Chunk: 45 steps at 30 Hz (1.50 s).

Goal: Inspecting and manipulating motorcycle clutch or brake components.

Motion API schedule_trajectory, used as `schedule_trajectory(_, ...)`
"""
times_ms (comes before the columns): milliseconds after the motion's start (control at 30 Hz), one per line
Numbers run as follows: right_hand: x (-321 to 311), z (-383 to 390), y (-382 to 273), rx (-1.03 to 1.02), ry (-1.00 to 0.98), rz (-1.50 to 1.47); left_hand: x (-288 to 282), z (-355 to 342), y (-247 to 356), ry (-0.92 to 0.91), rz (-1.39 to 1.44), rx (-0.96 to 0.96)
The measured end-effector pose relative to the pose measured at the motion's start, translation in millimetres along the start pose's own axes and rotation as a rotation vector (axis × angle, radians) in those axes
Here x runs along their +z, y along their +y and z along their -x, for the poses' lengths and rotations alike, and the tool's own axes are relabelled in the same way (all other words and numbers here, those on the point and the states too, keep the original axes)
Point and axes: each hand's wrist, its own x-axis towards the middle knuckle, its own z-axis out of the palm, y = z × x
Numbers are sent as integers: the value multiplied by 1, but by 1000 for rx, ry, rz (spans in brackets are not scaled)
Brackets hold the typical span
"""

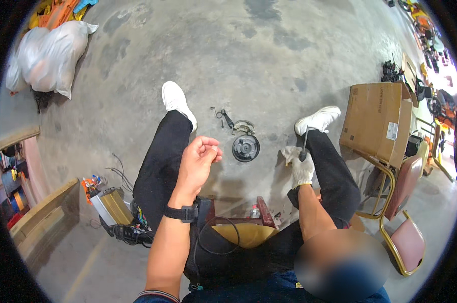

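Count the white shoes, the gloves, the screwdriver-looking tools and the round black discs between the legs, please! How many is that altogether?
White shoes: 2 (left shoe, right shoe)
Gloves: 1 (white glove on the right hand)
Screwdriver-like tool: 1
Round black disc: 1
Total: 5

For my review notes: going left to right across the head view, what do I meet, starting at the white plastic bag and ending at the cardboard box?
White plastic bag → silver-and-gold case → bare left hand → black round part → gloved right hand → cardboard box.
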Motion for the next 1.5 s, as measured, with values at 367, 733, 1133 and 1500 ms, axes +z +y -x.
schedule_trajectory(367,-49,36,-170,572,-661,-1264,18,-7,-20,-254,-367,-280)
schedule_trajectory(733,33,60,-107,486,-852,-819,17,-27,-43,114,-45,-161)
schedule_trajectory(1133,67,16,31,296,-555,328,13,-17,-37,187,-315,-104)
schedule_trajectory(1500,29,30,-65,166,-693,-481,23,22,-3,233,-615,68)
